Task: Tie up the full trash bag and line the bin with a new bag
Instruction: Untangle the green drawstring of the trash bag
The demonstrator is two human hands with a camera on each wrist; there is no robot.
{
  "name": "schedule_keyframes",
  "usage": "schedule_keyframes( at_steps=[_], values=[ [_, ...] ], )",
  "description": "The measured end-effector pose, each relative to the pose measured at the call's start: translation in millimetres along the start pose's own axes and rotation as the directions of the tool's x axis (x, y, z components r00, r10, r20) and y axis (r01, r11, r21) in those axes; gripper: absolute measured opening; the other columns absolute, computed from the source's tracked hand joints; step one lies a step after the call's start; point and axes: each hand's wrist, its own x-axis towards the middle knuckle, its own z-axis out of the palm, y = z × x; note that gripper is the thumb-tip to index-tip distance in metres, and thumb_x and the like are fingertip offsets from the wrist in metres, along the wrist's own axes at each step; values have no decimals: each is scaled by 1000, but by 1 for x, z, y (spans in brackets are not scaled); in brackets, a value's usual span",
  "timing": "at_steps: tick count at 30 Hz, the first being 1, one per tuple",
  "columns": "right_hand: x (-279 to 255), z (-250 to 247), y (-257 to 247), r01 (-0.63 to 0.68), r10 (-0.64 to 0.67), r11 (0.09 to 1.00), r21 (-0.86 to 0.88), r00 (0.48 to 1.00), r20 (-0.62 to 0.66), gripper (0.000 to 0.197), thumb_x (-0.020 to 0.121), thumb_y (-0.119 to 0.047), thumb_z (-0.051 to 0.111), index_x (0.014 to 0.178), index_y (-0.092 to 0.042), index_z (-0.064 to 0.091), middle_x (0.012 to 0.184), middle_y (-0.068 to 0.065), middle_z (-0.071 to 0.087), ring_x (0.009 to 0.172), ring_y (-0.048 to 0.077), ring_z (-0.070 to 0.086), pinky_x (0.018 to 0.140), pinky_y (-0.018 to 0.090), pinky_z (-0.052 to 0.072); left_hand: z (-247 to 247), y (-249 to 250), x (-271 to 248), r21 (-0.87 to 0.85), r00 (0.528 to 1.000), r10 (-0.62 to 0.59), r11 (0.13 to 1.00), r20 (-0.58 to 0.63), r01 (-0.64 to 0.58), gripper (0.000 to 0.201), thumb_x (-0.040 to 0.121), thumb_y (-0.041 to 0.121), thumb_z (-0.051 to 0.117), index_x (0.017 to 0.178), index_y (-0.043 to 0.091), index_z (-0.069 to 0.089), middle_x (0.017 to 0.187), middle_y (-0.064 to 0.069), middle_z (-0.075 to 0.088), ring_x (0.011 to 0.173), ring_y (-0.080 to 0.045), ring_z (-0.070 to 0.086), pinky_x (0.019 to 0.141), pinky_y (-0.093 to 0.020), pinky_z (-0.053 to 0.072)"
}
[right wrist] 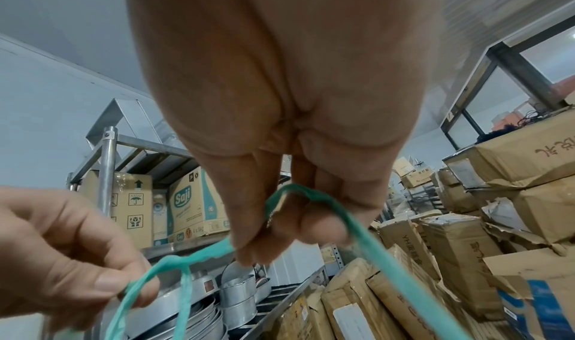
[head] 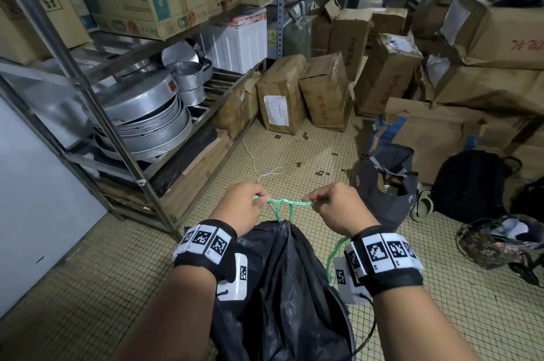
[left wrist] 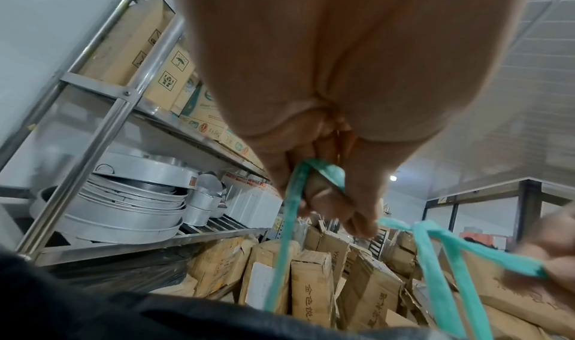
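Note:
A full black trash bag stands in front of me, its neck gathered by a green drawstring. My left hand pinches one end of the drawstring and my right hand pinches the other end. The string is stretched level between the two hands, with two strands dropping to the bag's neck. In the right wrist view my left hand appears at lower left, thumb pressed on the string. A loop of green string hangs by my right wrist. The bin is hidden under the bag.
A steel rack with stacked metal pans and cardboard boxes stands at left. More boxes crowd the back and right. A dark tote bag, a black backpack and a white cord lie on the tiled floor.

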Motion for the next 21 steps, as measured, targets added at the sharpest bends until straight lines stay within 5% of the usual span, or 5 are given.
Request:
schedule_keyframes(
  at_steps=[2, 7, 13, 17, 21],
  values=[
    [1, 2, 0, -19, 18, 999, 35, 999, 30, 18, 93, -13, 63, 91, -23, 78, 93, -5, 70, 52, 6, 49, 47, 15, 44, 1, 2, -3, -9, 1000, 10, 1000, 20, -10, 26, 102, 18, 53, 97, 36, 70, 107, 5, 63, 101, -14, 50, 85, -29, 40],
    [1, 7, 2, -76, 76, 997, 17, 997, -7, 20, 81, -48, 75, 70, -32, 74, 78, -20, 65, 87, 8, 57, 88, 34, 45, 5, 5, -7, 66, 999, -49, 997, 21, 47, 18, 90, 58, 63, 88, 43, 73, 100, 16, 56, 111, -14, 37, 98, -39, 18],
    [0, 9, 7, -140, 137, 984, -113, 990, -32, 15, 82, -44, 75, 74, -32, 72, 77, -24, 62, 94, 6, 51, 94, 40, 28, 6, -3, -7, 105, 985, -151, 982, -78, 159, 45, 66, 80, 68, 75, 36, 73, 89, 24, 50, 111, -12, 36, 86, -34, 13],
    [-1, 5, 8, -137, 141, 985, -101, 990, 30, 14, 86, -28, 74, 72, -26, 72, 77, -17, 66, 87, 5, 58, 90, 34, 40, 8, -7, -7, 138, 978, -177, 972, -107, 191, 52, 61, 83, 67, 73, 33, 72, 85, 23, 53, 112, -15, 39, 85, -37, 17],
    [-2, 3, 9, -112, 115, 988, -104, 993, 29, 18, 90, -11, 68, 74, -21, 68, 81, -8, 64, 72, 3, 59, 53, 12, 40, 11, -12, -6, 157, 979, -177, 969, -101, 191, 49, 62, 84, 66, 67, 36, 70, 84, 24, 57, 112, -14, 38, 75, -36, 12]
  ],
)
